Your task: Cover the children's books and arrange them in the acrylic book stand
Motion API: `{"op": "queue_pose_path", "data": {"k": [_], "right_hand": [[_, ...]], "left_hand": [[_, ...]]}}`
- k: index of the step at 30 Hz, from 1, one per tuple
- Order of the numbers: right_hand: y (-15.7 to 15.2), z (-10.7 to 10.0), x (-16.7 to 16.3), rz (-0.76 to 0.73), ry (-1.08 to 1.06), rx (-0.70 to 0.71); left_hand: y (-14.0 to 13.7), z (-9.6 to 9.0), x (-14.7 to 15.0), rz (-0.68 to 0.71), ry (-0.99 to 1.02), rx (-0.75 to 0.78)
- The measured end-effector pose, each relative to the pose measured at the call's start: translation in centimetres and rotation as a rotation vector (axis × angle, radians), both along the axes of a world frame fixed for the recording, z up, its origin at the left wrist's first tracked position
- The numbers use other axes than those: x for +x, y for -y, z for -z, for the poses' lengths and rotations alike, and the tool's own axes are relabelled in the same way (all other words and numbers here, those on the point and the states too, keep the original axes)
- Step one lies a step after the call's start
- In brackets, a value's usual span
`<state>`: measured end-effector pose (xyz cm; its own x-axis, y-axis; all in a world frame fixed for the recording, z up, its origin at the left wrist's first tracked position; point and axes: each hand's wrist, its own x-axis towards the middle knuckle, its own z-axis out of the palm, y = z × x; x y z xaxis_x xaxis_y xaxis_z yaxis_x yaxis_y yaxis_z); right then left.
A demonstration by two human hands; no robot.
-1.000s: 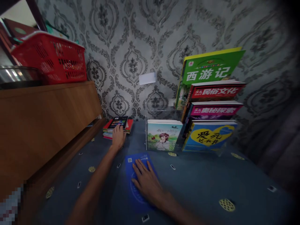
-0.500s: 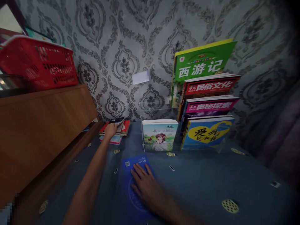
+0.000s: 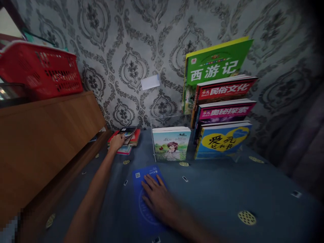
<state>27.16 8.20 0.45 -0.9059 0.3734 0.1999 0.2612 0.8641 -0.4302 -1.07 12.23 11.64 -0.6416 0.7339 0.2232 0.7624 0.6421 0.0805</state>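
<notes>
My left hand (image 3: 116, 143) reaches to the far left of the table, its fingers bent round the near left edge of a small dark book (image 3: 128, 130). That book lies on top of a stack of books (image 3: 137, 137) with red and other coloured covers. The hand covers part of the stack, and the fingertips are hard to make out. My right hand (image 3: 159, 196) rests flat, fingers spread, on a blue book (image 3: 141, 194) with a QR code in its upper left corner. Hand and forearm hide the blue book's right side.
A clear stand (image 3: 152, 145) holds a pale book (image 3: 172, 145) and, to its right, tiers of books (image 3: 222, 140). A wooden cabinet (image 3: 50, 135) borders the left, with a red basket (image 3: 43, 69) on top. Patterned wallpaper (image 3: 131, 64) rises behind the dark table (image 3: 210, 199).
My left hand has shifted slightly left and down at the stack, exposing more of the dark book. My right hand stays flat on the blue book. The view has tilted a little.
</notes>
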Motion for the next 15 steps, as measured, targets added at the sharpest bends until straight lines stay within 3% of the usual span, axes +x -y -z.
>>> {"op": "queue_pose_path", "data": {"k": [5,9,11,12,14,15], "right_hand": [[0.1,0.4,0.5,-0.013,-0.008,-0.042],[-1.1,1.0,-0.4,0.037,-0.204,-0.199],[-2.6,0.5,-2.7,0.101,-0.322,-0.414],[-3.5,-0.1,-4.3,0.134,-0.374,-0.575],[-5.4,-1.5,-8.2,0.259,-0.448,-1.068],[-6.3,-2.1,-10.3,0.281,-0.458,-1.149]], "left_hand": [[1.6,0.0,0.0,0.035,0.022,0.014],[2.5,-0.4,-0.7,0.022,0.038,0.056],[2.6,-0.8,-1.1,0.015,0.039,0.076],[2.6,-0.9,-1.3,0.015,0.038,0.083],[2.5,-1.2,-1.6,0.023,0.032,0.094],[2.4,-1.3,-1.7,0.031,0.028,0.095]]}}
